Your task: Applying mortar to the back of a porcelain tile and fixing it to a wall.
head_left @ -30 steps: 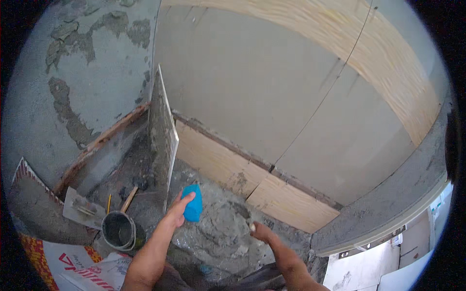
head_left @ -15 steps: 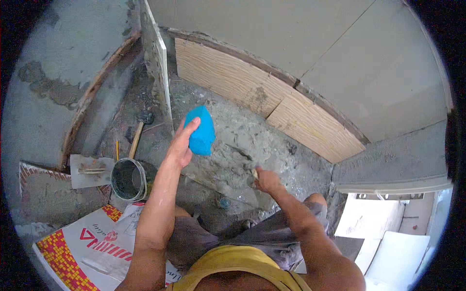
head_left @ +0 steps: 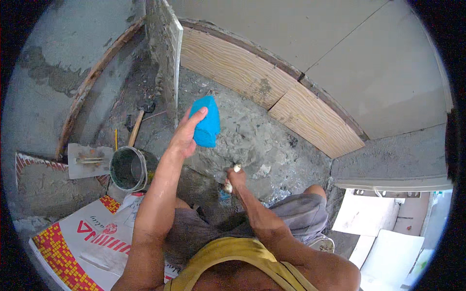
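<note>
My left hand (head_left: 187,133) grips a bright blue, soft-looking block (head_left: 206,121), perhaps a sponge, above the wet grey mortar (head_left: 252,143). Lower and to the right, my right hand (head_left: 234,179) is closed on a cream handle (head_left: 237,168) of a tool whose working end I cannot make out. A small bluish object (head_left: 224,198) lies just below it on the mortar. Left of my left forearm stand a bucket (head_left: 141,157) with grey contents, a wooden-handled mallet (head_left: 137,128) and a flat steel trowel (head_left: 87,153).
A slab (head_left: 171,68) stands upright at the back beside plywood boards (head_left: 233,63) along the wall. A cracked timber strip (head_left: 80,99) runs along the left wall. A printed red, yellow and white sheet (head_left: 73,228) lies lower left. White panels (head_left: 388,257) are at the lower right.
The view has tilted down to show my legs and shirt. My right hand has moved left and toward my body with the cream handle. My left hand still holds the blue block.
</note>
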Tool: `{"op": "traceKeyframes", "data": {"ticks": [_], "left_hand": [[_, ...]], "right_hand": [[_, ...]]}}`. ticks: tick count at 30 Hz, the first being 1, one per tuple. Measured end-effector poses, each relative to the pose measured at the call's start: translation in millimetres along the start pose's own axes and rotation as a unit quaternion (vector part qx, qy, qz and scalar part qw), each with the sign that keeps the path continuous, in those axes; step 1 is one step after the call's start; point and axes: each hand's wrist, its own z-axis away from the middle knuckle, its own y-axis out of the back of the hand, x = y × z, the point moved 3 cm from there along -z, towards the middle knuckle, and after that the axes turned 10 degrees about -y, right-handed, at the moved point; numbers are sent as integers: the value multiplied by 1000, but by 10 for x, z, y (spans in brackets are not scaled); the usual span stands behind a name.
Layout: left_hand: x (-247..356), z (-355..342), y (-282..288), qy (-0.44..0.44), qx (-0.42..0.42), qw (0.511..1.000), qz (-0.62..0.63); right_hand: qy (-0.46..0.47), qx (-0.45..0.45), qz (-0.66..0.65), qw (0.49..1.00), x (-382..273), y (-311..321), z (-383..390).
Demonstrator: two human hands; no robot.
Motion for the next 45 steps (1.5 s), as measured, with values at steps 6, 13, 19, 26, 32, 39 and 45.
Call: {"op": "traceKeyframes", "data": {"ticks": [6, 13, 19, 26, 32, 39, 45], "left_hand": [[-43, -69, 102, 2, 7, 1000, 1], [-65, -193, -147, 7, 10, 1000, 8], [-291, -243, -182, 9, 9, 1000, -16], [-203, -148, -222, 15, 7, 1000, -27], [-129, -121, -185, 11, 5, 1000, -15], [-236, -201, -120, 21, -35, 999, -20], [-233, -75, -111, 31, -17, 999, -17]], "right_hand": [[157, 105, 607, 772, -375, 457, 176], [221, 67, 653, 721, -465, 1064, 787], [174, -46, 682, 709, 101, 439, 695], [207, 37, 642, 737, 23, 1003, 433], [119, 105, 595, 788, -20, 1258, 912], [21, 248, 169, 954, 600, 1371, 303], [-65, 314, -114, 940, 537, 269, 124]]}}
